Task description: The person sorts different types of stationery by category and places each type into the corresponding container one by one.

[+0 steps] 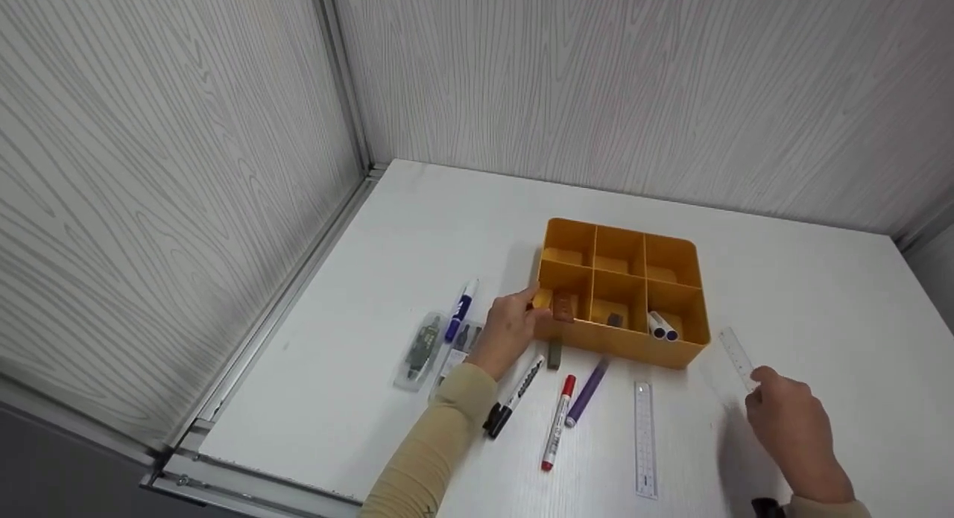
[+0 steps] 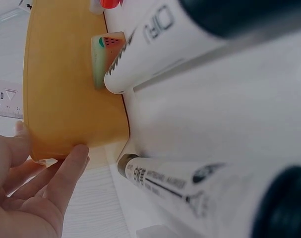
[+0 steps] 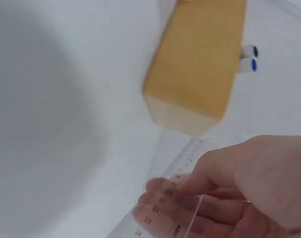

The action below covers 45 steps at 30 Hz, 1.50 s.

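Note:
My left hand (image 1: 514, 320) grips the front left corner of a yellow six-compartment organizer box (image 1: 611, 348). In the left wrist view its thumb lies at the rim and its fingers touch the side wall. To the box's right, my right hand (image 1: 794, 417) pinches a clear plastic ruler (image 1: 734, 354) between thumb and fingers, above the table. In the right wrist view the see-through ruler (image 3: 162, 198) crosses over the fingers. Two white markers (image 1: 663, 326) stand tilted in the front right compartment. A small grey block (image 1: 615, 320) and a brownish piece (image 1: 564, 306) lie in other front compartments.
Before the box lie a watermelon-patterned eraser (image 2: 108, 54), a black marker (image 1: 516, 395), a red marker (image 1: 559, 425), a purple marker (image 1: 587, 393) and another clear ruler (image 1: 645, 440). A blue marker (image 1: 461, 309) and clear plastic cases (image 1: 419, 352) lie left. Panels wall the table.

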Each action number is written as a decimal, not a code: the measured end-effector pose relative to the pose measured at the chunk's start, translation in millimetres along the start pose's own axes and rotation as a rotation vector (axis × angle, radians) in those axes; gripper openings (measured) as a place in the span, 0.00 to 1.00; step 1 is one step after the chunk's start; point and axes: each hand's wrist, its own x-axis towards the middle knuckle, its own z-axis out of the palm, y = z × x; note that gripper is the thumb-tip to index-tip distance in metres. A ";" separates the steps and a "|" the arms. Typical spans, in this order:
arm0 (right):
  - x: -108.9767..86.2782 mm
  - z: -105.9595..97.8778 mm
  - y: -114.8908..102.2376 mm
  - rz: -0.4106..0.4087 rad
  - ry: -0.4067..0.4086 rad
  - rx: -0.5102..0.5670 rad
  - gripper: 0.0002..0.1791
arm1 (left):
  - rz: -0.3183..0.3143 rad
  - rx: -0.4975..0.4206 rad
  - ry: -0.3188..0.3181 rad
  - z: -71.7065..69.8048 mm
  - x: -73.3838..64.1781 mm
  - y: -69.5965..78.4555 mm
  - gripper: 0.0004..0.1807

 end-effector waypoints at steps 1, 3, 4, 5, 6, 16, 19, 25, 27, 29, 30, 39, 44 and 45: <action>0.4 -2.3 -1.4 -0.025 0.040 0.017 0.13 | 0.002 -0.003 0.000 0.1 0.0 -0.2 0.31; 2.0 -6.4 -5.1 -0.067 0.110 0.041 0.13 | 0.010 -0.005 0.005 0.2 -0.2 -0.9 0.31; 3.1 -8.3 -7.1 -0.081 0.137 0.049 0.13 | 0.011 -0.005 0.008 0.4 -0.5 -1.1 0.31; 4.4 -10.0 -9.1 -0.091 0.160 0.057 0.12 | 0.016 -0.005 0.010 0.6 -0.7 -1.3 0.31; 5.8 -11.7 -11.3 -0.099 0.180 0.063 0.12 | 0.016 -0.001 0.012 0.7 -0.8 -1.7 0.31; 16.9 -24.0 -33.5 -0.158 0.287 0.096 0.11 | 0.044 -0.015 0.023 2.1 -0.6 -3.5 0.31; 19.7 -26.2 -42.7 -0.170 0.303 0.106 0.09 | 0.049 -0.022 0.026 2.1 -0.5 -3.5 0.31; 27.6 -24.8 -62.6 -0.252 0.362 0.120 0.06 | 0.033 -0.008 0.022 2.2 -0.6 -2.1 0.31; 31.0 -23.2 -69.6 -0.270 0.362 0.124 0.06 | 0.036 -0.018 0.022 2.3 -0.1 -2.3 0.30; 34.6 -21.3 -76.9 -0.294 0.359 0.134 0.06 | 0.038 -0.027 0.022 2.2 -0.1 -2.3 0.30; 36.2 -20.0 -80.4 -0.306 0.357 0.136 0.07 | 0.042 -0.035 0.021 2.3 -0.1 -2.6 0.30; 50.6 -3.7 -112.5 -0.407 0.327 0.175 0.11 | 0.074 -0.027 0.038 1.9 -1.7 -5.0 0.30; 58.2 8.3 -127.3 -0.438 0.295 0.248 0.09 | 0.082 -0.013 0.038 2.2 -2.4 -4.3 0.29; 59.3 10.6 -129.8 -0.443 0.287 0.254 0.09 | 0.075 -0.009 0.036 2.1 -2.6 -3.8 0.30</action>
